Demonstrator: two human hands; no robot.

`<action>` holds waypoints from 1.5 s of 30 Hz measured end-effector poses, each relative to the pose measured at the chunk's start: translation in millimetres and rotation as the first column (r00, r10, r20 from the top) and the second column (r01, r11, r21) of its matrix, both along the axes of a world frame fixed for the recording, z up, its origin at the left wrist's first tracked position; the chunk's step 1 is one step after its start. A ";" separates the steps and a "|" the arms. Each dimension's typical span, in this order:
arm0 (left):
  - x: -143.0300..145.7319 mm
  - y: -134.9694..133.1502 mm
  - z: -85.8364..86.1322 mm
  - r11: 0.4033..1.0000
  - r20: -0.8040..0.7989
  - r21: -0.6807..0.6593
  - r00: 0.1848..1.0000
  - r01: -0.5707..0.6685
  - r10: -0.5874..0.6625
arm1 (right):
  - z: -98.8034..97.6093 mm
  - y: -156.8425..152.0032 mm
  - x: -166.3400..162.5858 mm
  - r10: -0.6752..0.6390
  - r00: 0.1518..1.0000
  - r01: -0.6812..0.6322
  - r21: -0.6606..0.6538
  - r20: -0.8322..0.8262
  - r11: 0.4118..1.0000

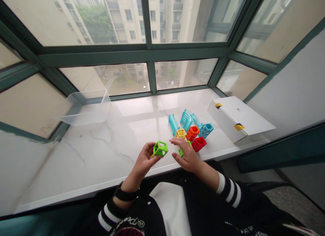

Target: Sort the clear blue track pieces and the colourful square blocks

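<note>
My left hand (147, 159) grips a green open-frame toy block (160, 149) above the front of the white sill; a bit of yellow shows under it by the fingers. To its right my right hand (187, 155) is apart from that block, fingers stretched out and nothing visible in them. Partly hidden behind the right hand is another green block (181, 152). Close by stand a red block (199, 144), an orange block (192, 132), a yellow block (181, 133) and a blue block (206, 130).
Blue curved, ribbed pieces (186, 119) lie behind the blocks. A clear plastic bin (88, 116) stands at the left by the window. At the right is a white box (241, 117) with yellow-and-black tabs. The marble sill (101, 155) ends at a front edge near my body.
</note>
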State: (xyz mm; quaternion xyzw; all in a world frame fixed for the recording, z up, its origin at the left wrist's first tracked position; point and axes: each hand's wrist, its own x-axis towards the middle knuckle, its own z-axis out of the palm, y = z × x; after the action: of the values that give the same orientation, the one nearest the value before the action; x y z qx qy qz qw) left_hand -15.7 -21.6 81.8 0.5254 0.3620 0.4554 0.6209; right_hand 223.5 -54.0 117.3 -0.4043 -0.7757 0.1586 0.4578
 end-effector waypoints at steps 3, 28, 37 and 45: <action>3.9 -1.5 -1.0 0.996 0.106 -0.066 0.993 0.064 -0.057 | -3.0 0.5 -3.8 0.050 0.999 -0.050 -0.039 0.009 0.998; -105.3 46.2 -91.9 0.901 -0.787 0.369 0.439 -0.228 0.433 | -10.5 -3.4 -12.1 0.013 0.999 -0.012 0.015 -0.047 1.000; -83.8 34.6 -86.2 0.891 -0.890 0.439 0.194 0.113 0.413 | -10.7 -4.9 -7.7 -0.008 0.998 0.010 0.047 -0.056 0.999; -46.8 31.9 -53.6 0.844 -0.852 0.489 0.329 0.221 0.408 | -11.8 -5.7 -8.8 -0.008 0.998 0.013 0.073 -0.070 0.997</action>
State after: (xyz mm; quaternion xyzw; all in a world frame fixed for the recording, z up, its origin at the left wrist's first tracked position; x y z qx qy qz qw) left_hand -62.6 10.2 28.2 0.8132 0.5436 0.1837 0.0975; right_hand 214.7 -59.7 105.5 -0.3854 -0.7626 0.1414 0.4999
